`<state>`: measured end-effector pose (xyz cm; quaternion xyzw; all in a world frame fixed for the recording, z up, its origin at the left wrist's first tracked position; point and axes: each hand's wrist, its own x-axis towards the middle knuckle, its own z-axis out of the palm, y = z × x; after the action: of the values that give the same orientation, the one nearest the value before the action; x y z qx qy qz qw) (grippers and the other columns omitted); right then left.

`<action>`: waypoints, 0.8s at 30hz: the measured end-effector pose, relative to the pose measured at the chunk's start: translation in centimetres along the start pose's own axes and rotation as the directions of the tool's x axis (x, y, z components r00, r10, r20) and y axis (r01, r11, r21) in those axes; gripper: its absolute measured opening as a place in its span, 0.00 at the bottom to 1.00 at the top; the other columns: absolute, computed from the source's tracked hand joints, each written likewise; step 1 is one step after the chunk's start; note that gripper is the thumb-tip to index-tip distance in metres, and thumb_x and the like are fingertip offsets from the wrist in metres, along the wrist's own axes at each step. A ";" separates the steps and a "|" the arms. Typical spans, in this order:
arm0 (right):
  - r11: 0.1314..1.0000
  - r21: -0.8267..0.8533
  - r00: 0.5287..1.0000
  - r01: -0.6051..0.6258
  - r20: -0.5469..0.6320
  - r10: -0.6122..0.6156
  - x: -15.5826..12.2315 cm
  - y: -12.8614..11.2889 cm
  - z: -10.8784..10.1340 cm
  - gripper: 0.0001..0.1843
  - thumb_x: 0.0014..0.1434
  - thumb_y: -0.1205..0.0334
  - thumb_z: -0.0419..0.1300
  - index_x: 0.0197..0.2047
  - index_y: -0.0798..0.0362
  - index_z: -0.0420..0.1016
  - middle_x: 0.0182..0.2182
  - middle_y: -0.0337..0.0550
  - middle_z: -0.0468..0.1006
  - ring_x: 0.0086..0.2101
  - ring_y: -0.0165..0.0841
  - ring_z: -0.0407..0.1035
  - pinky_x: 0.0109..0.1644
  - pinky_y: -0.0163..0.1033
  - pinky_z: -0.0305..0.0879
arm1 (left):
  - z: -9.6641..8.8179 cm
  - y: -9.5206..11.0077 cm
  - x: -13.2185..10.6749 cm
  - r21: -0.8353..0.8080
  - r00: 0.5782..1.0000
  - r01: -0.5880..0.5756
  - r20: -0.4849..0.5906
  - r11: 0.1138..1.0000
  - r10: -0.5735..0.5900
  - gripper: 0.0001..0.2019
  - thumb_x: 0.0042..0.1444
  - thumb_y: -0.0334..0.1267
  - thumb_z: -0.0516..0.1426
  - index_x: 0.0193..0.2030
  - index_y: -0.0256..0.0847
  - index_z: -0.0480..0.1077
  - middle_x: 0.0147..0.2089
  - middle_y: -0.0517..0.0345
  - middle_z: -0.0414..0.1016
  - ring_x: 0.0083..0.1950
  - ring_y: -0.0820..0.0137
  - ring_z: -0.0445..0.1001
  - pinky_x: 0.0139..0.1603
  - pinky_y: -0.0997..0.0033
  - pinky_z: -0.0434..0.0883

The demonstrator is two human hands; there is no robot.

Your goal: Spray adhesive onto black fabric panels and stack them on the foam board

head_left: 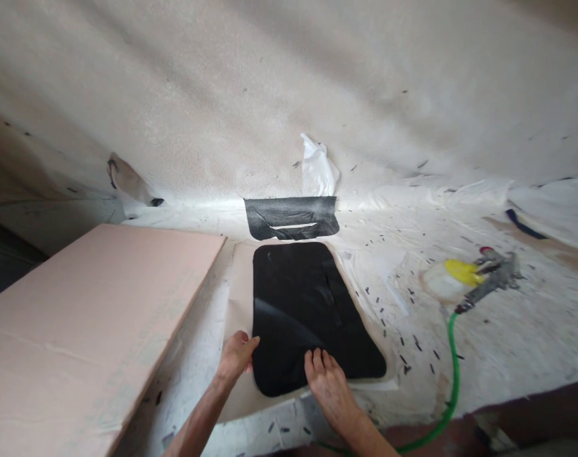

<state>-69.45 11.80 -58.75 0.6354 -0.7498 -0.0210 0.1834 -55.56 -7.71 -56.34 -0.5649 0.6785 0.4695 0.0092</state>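
Observation:
A black sheet with rounded corners lies on pale backing paper in front of me. It has a slit-like mark on its right half and a curved sheen across its lower part. My left hand is at the sheet's left edge, thumb and fingers closed on the rim. Over the near edge, my right hand lies with its fingers side by side on the black surface; its thumb is hidden. Just beyond the sheet is a dark grey piece with a slot cut in it, partly up against the back covering.
A large pinkish board lies at left. At right rests a spray gun with a white and yellow cup and a green hose. Small dark scraps litter the white cover. A white cloth hangs behind.

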 end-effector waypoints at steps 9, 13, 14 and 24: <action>0.994 0.020 0.980 -0.105 0.171 0.100 -1.5 -2.3 0.7 0.28 0.46 0.80 0.50 0.53 0.69 0.67 0.49 0.73 0.65 0.49 0.59 0.62 0.47 0.53 0.67 | 2.9 -1.0 -1.9 0.405 0.975 -0.176 -0.052 0.897 0.214 0.12 0.53 0.27 0.52 0.45 0.34 0.60 0.41 0.49 0.71 0.44 0.65 0.71 0.38 0.72 0.63; 0.976 0.088 0.950 -0.197 0.265 0.168 -1.0 -2.9 -0.1 0.35 0.47 0.80 0.49 0.59 0.55 0.62 0.59 0.55 0.56 0.51 0.59 0.58 0.49 0.55 0.66 | 3.6 -1.7 -1.7 0.431 0.964 -0.211 -0.055 0.877 0.259 0.14 0.54 0.27 0.50 0.49 0.32 0.58 0.44 0.44 0.70 0.47 0.62 0.70 0.42 0.70 0.64; 0.970 0.108 0.941 -0.217 0.287 0.179 -1.0 -3.0 -0.3 0.35 0.47 0.81 0.49 0.59 0.53 0.61 0.60 0.51 0.54 0.52 0.59 0.58 0.49 0.56 0.66 | 3.7 -1.9 -1.6 0.435 0.959 -0.224 -0.060 0.872 0.276 0.15 0.54 0.26 0.50 0.49 0.32 0.57 0.45 0.44 0.69 0.47 0.62 0.70 0.43 0.69 0.64; 0.869 0.437 0.945 -0.233 0.314 0.095 -3.0 0.7 -4.1 0.37 0.47 0.71 0.55 0.61 0.50 0.55 0.61 0.44 0.56 0.57 0.36 0.55 0.59 0.40 0.57 | 4.3 -3.0 -1.2 0.352 0.947 -0.252 -0.101 0.901 0.304 0.23 0.54 0.25 0.46 0.57 0.32 0.49 0.45 0.43 0.69 0.48 0.58 0.71 0.47 0.63 0.67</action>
<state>-68.54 15.60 -55.48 0.5845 -0.8026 0.0859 -0.0829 -54.98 -3.77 -59.97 -0.4865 0.8208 0.2989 -0.0146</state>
